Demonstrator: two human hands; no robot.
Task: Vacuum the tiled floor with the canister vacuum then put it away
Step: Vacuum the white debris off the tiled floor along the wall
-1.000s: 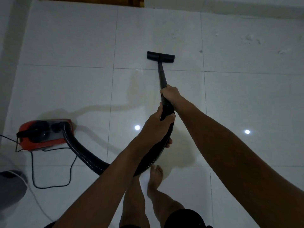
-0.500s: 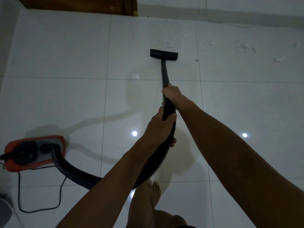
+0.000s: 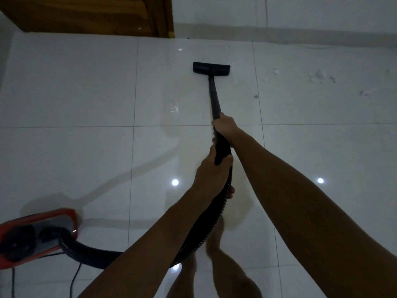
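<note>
Glossy white tiled floor (image 3: 86,93), dim room. Floor nozzle (image 3: 211,67) had advanced toward the wooden door (image 3: 90,16), nearing white debris (image 3: 318,76) off to the nozzle's right. Right hand (image 3: 224,124) and left hand (image 3: 211,171) each gripped the wand (image 3: 214,97). Red canister (image 3: 36,235) trailed behind-left of the nozzle. Vacuuming unfinished.

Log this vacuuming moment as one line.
step: vacuuming | left hand: grips hose | right hand: grips wand | nozzle: on tile | debris: right of nozzle
</note>
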